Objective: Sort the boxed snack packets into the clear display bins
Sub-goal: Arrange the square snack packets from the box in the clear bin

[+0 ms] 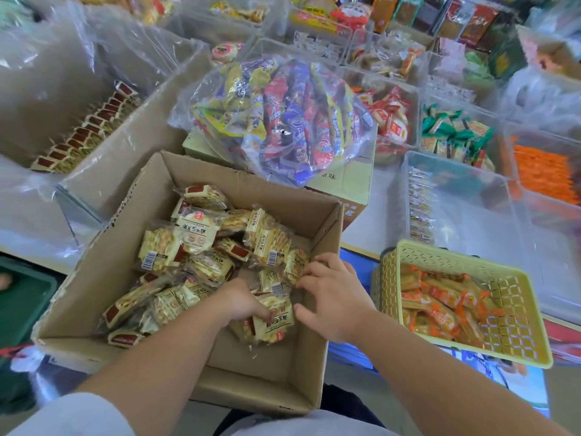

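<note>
An open cardboard box [103, 278] in front of me holds several cream-and-red biscuit packets [195, 234]. My left hand [243, 302] reaches into the box and grips a stack of packets [273, 322] near its right side. My right hand [333, 292] is beside it, fingers curled over packets by the box's right wall; whether it holds one is unclear. A clear bin [78, 99] at the upper left has a row of the same packets [85, 127] standing along its bottom.
A clear bag of mixed colourful wrapped snacks [283, 118] lies on a closed carton behind the box. A yellow plastic basket [515, 303] with orange packets sits at right. Clear bins [456, 196] with other snacks fill the right and back.
</note>
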`<state>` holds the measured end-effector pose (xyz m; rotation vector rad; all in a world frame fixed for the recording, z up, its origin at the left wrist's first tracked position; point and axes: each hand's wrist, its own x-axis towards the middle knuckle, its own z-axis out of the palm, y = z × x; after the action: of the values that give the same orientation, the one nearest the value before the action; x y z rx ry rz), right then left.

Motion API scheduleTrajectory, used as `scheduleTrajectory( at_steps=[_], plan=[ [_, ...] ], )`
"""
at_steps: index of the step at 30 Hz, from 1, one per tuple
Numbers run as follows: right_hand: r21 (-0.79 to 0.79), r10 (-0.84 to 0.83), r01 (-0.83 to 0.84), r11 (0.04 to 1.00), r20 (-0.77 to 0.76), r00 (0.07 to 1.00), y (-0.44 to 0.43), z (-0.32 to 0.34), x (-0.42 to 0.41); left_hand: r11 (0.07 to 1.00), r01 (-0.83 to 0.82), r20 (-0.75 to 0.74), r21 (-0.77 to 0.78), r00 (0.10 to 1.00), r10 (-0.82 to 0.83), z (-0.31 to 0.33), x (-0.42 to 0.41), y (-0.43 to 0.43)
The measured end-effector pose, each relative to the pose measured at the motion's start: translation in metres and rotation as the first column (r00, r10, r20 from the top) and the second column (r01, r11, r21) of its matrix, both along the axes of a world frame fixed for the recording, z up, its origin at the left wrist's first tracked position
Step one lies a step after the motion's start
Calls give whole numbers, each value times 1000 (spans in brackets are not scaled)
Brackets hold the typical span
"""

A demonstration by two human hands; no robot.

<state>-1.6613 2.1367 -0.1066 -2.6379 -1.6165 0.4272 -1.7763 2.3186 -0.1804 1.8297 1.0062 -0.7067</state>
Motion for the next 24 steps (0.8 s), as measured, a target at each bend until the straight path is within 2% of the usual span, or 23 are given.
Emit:
scheduleTrajectory(
  at_steps=[5,7,10,13,15,17,20,24],
  plan=[
    [30,-10,12,999,-76,997,-3,2,1,969,-211,94,-126,970,224,33,-19,13],
    [36,-1,6,999,-115,993,-3,2,3,925,-339,156,-172,918,365,52,-31,14],
    [71,38,-26,997,-167,985,-6,10,6,822,-491,243,-288,793,559,83,-42,-1],
    [272,99,-51,961,-166,981,-7,25,8,717,-516,283,-468,681,675,108,-42,-21],
    [453,242,-146,880,-162,957,-13,40,17,640,-541,317,-545,573,756,122,-34,-38],
    [556,369,-209,805,-193,909,-21,52,32,578,-578,337,-576,477,812,134,-23,-58],
    [616,431,-228,754,-203,879,-39,66,56,509,-569,344,-646,378,859,143,-7,-90],
    [621,439,-235,748,-197,876,-68,73,91,407,-578,316,-707,256,913,150,22,-134]
  ],
)
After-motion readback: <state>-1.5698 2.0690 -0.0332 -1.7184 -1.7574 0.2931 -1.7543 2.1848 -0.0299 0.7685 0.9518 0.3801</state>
